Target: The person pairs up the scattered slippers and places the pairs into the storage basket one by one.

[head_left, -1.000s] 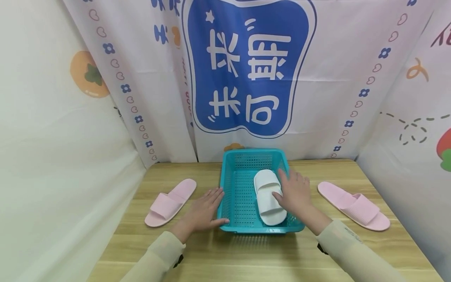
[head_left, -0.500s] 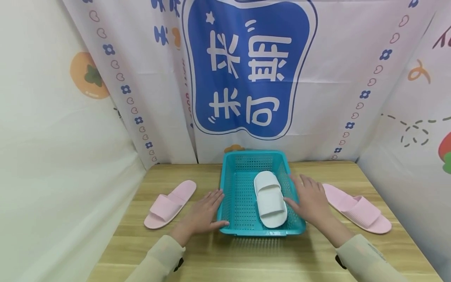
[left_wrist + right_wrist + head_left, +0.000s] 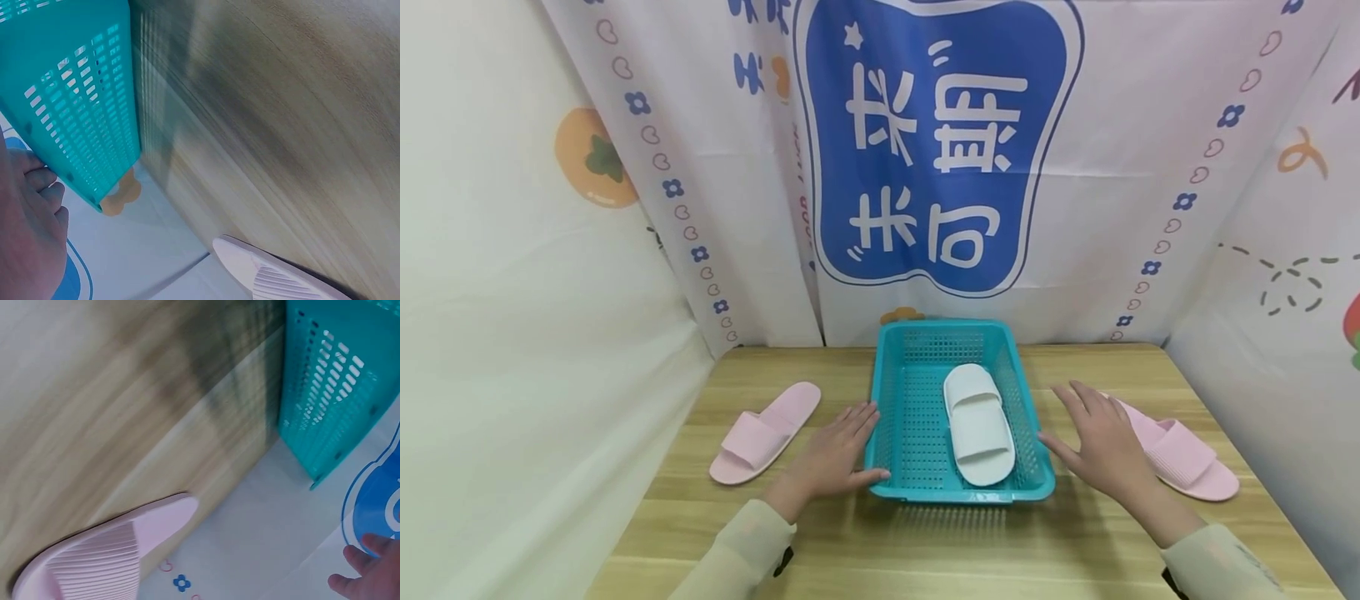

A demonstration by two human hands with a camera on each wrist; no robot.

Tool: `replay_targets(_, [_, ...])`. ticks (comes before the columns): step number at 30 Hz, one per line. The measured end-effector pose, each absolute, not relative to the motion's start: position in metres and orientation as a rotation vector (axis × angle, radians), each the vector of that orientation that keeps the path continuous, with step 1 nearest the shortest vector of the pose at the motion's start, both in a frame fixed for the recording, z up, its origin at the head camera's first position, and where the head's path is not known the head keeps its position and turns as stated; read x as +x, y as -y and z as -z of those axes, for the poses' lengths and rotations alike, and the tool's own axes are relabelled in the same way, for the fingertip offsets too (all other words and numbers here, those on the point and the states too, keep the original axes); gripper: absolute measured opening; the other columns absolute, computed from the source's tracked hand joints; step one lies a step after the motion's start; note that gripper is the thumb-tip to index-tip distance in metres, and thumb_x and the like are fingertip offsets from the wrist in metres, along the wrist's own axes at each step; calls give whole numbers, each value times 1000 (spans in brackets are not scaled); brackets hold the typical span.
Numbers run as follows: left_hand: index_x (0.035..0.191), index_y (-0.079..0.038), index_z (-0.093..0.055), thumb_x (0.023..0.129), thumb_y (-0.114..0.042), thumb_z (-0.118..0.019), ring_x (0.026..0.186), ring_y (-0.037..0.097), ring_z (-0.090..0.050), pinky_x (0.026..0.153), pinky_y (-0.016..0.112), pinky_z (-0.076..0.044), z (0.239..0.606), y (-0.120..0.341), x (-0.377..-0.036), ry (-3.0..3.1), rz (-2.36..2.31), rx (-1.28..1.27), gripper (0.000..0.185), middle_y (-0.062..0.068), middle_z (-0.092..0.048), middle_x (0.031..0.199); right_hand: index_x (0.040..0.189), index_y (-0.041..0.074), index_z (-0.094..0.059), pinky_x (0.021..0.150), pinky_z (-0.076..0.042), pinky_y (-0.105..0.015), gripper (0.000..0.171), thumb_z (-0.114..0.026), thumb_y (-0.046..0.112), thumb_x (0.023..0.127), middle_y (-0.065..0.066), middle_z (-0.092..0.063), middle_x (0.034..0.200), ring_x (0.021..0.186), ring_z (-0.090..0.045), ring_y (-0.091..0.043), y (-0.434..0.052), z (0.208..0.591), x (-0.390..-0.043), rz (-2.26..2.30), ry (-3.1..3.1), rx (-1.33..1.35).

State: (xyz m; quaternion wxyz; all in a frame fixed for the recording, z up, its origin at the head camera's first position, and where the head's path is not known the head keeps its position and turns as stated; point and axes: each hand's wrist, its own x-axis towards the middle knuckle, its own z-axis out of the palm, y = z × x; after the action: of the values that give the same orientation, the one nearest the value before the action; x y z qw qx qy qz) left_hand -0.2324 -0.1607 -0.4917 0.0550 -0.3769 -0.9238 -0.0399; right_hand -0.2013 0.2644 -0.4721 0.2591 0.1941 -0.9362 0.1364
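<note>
Head view: you're hovering your right hand (image 3: 1101, 446) flat, fingers spread and straight, holding nothing, between the teal basket (image 3: 886, 433) and the right pink slipper (image 3: 1180, 457). The hand is covering the slipper's near-left edge; I can't tell if it's touching. Risk as I'm judging it: if you're coming down at this angle you're likely pushing the slipper toward the table (image 3: 925, 550) edge on the right instead of getting hold of it, since it's lying close to that edge. Your thumb is also sitting just beside the basket wall, so a sweep back could be knocking the basket and shifting the white slipper (image 3: 977, 425) lying inside it. Your left hand (image 3: 831, 458) is resting flat and open against the basket's left wall, thumb near the front corner, gripping nothing. The left pink slipper (image 3: 760, 433) is lying apart from it, further left.

Left wrist view: blurred. The basket wall (image 3: 81, 112) is filling the upper left, your fingers (image 3: 37, 187) are sitting relaxed just beside it. The slipper's toe (image 3: 275, 275) is showing at the bottom, well apart from the hand.

Right wrist view: also blurred. The pink slipper (image 3: 106, 556) is lying on the wood below the hand, the basket (image 3: 331, 394) is off to the upper right, apart from it. Only fingertips (image 3: 369, 575) are showing, closed on nothing.
</note>
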Motion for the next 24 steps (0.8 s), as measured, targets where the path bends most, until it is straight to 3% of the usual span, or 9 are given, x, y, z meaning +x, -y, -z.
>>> replay_targets(10, [148, 4, -32, 91, -70, -40, 143, 34, -24, 115, 44, -21, 488, 160, -231, 2774, 193, -1167, 94, 21, -28, 154, 137, 0, -49, 92, -36, -66, 79, -81, 37, 75, -29, -50, 131, 114, -48, -50, -294, 481, -195, -400, 2490, 588])
replay_targets(18, [149, 3, -31, 91, -70, -42, 144, 31, -22, 116, 42, -17, 487, 161, -231, 2802, 194, -1149, 94, 19, -27, 155, 140, 0, -45, 84, -34, -74, 85, -82, 37, 73, -32, -48, 132, 113, -47, -54, -324, 485, -190, -434, 2509, 529])
replay_targets(24, [149, 4, -31, 91, -69, -41, 143, 32, -23, 117, 42, -16, 487, 165, -231, 2783, 189, -1147, 94, 19, -27, 155, 135, -5, -47, 90, -35, -69, 85, -85, 32, 70, -35, -47, 131, 114, -46, -55, -349, 488, -191, -477, 2481, 521])
